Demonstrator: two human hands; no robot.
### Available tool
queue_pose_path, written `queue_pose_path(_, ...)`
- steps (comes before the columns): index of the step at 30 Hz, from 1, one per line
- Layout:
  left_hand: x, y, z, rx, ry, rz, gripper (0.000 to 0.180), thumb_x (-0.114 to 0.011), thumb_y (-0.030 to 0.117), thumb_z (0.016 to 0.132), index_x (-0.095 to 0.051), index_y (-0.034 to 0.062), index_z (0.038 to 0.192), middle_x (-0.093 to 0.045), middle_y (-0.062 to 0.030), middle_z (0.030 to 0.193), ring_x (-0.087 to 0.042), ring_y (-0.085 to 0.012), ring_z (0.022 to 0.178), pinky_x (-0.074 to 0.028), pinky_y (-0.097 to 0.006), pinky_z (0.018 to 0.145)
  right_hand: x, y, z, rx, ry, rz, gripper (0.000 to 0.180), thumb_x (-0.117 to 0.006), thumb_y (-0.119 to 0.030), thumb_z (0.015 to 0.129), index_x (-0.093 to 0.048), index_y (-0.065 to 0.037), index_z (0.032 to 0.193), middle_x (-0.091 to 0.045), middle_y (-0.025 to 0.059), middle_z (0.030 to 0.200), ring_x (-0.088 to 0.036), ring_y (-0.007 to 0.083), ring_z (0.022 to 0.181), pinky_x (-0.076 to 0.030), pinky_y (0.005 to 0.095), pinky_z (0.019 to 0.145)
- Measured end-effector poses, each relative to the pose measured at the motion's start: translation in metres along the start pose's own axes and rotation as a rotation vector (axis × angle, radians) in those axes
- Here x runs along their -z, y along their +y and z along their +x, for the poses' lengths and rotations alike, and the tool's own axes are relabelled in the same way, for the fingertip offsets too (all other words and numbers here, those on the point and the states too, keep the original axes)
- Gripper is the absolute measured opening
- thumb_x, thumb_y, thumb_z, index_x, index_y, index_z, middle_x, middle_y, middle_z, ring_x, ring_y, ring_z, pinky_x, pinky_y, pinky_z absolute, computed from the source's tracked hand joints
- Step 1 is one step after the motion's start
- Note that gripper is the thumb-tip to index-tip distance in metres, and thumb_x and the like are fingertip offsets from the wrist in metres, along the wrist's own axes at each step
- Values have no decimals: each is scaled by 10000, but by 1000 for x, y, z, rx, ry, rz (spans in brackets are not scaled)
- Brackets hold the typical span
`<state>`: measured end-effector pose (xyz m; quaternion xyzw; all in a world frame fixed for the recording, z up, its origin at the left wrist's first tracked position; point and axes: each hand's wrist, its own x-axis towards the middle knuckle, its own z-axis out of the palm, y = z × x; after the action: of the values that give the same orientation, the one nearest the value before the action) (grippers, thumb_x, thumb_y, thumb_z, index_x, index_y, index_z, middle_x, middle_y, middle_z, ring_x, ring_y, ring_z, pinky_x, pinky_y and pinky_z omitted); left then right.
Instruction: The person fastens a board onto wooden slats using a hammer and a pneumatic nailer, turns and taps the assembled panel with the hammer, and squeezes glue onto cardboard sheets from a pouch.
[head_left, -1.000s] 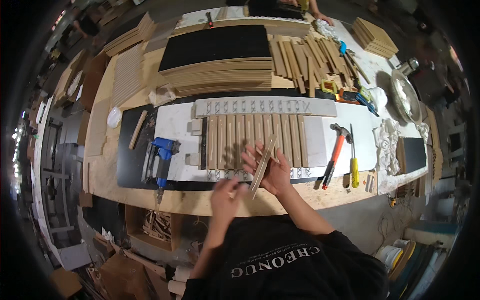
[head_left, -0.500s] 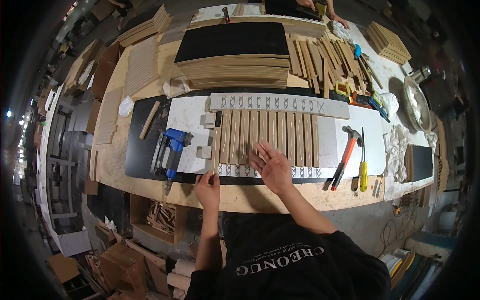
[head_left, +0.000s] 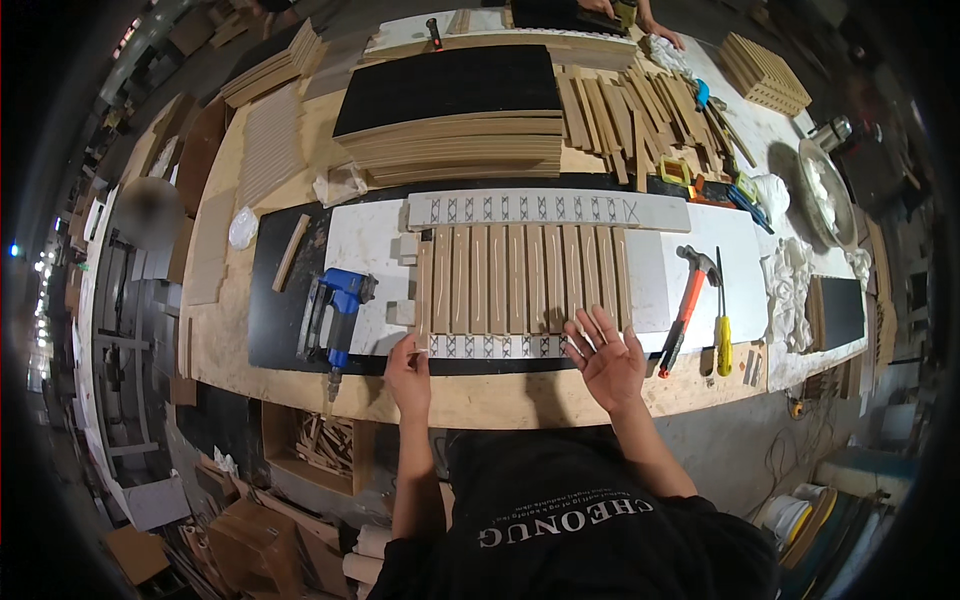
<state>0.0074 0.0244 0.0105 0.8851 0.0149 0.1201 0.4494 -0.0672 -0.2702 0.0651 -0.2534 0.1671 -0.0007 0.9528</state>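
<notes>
A row of wooden strips (head_left: 516,280) lies side by side on the work board, with wavy pale lines of what looks like glue along them. Two white guide bars with crossed marks border the row: the far bar (head_left: 545,208) and the near bar (head_left: 480,346). At the near left corner, my left hand (head_left: 408,378) pinches the lower end of the leftmost wooden strip (head_left: 424,290); its fingertips are partly hidden. My right hand (head_left: 610,365) hovers by the row's near right corner, palm turned up, fingers spread, holding nothing.
Left of the row lies a blue nail gun (head_left: 343,310). A hammer (head_left: 690,305) and yellow-handled screwdriver (head_left: 724,340) lie to the right. Behind stand stacked black-topped boards (head_left: 450,95) and a pile of loose strips (head_left: 640,115). Another person's hand (head_left: 660,33) shows at the far edge.
My right hand has moved right and nearer to me, from above the strips to the near right corner. My left hand stays at the leftmost strip's end. The view has shifted slightly.
</notes>
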Motion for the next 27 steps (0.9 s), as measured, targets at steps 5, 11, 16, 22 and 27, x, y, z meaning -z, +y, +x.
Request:
queue_pose_path(5,1,-8,11,102,5,12,265,-629,-75,738,-604,2,991,-623,-82,803,-598,-134,718,-471,-239,677,2,-11,5,17,2,18,628,-392,-493,877,-343,-118,1378,-398,75,1373,-420,253,1224,-330,372,1010)
queue_pose_path(11,-10,5,38,-149,26,-26,171,-646,-40,715,-636,36,867,-639,-113,785,-619,-194,714,-487,-289,664,9,-33,-4,134,-28,64,551,-328,-462,918,-398,-114,1339,-415,83,1368,-423,267,1223,-331,386,1006)
queue_pose_path(16,-1,-53,37,-88,-200,60,201,-571,-82,717,-655,-21,889,-654,-112,850,-593,-182,794,-473,-305,747,38,-12,14,357,-239,-154,334,-526,-365,891,-536,-86,1075,-548,56,1106,-495,200,1098,-376,371,972)
queue_pose_path(22,19,-5,35,-269,-193,93,221,-606,20,684,-701,22,883,-687,-125,832,-632,-252,699,-505,-337,669,43,-14,9,155,-24,156,412,-381,-322,963,-410,-146,1334,-503,-21,1255,-482,137,1146,-360,327,1013)
queue_pose_path(27,11,-8,34,-221,-197,-84,237,-641,-49,685,-665,-37,921,-661,-146,792,-621,-235,697,-517,-315,660,44,-38,-27,240,124,144,434,-391,-342,957,-397,-147,1345,-491,-7,1278,-475,148,1160,-368,316,985)
